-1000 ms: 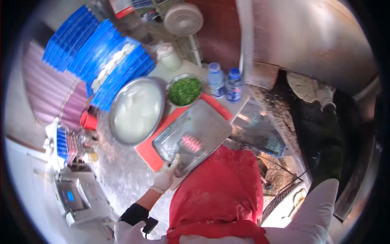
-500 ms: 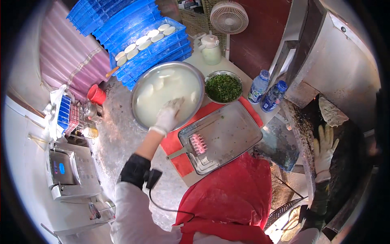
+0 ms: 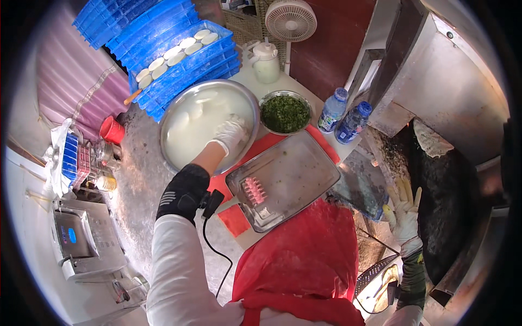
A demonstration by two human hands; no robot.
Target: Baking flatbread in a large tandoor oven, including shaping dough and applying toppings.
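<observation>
My left hand [image 3: 231, 133], in a white glove, reaches into a wide metal basin [image 3: 164, 133] of cloudy whitish liquid near its right side. Its fingers are curled together; whatever lies under them is hidden. Pale pieces [image 3: 182, 120] lie in the liquid nearby. Over on the right, my right hand [image 3: 403, 220], in a pale glove with yellowish fingers, is open with fingers spread beside a dark oven opening [image 3: 443, 212]. A pale flatbread-like piece [image 3: 432, 138] clings to the far side of the opening. I see nothing held in the right hand.
A metal tray [image 3: 296, 176] with a spiky pink roller [image 3: 254, 191] lies before me. Beyond are a bowl of chopped greens [image 3: 285, 113], two bottles [image 3: 333, 111], a jug [image 3: 266, 62] and a fan [image 3: 291, 22]. Blue crates [image 3: 187, 68] hold pale discs [image 3: 173, 52].
The left hand has shifted toward the right side of the basin, its fingers now bunched. The right hand has drawn back from over the oven opening to its near rim. The view has shifted slightly.
</observation>
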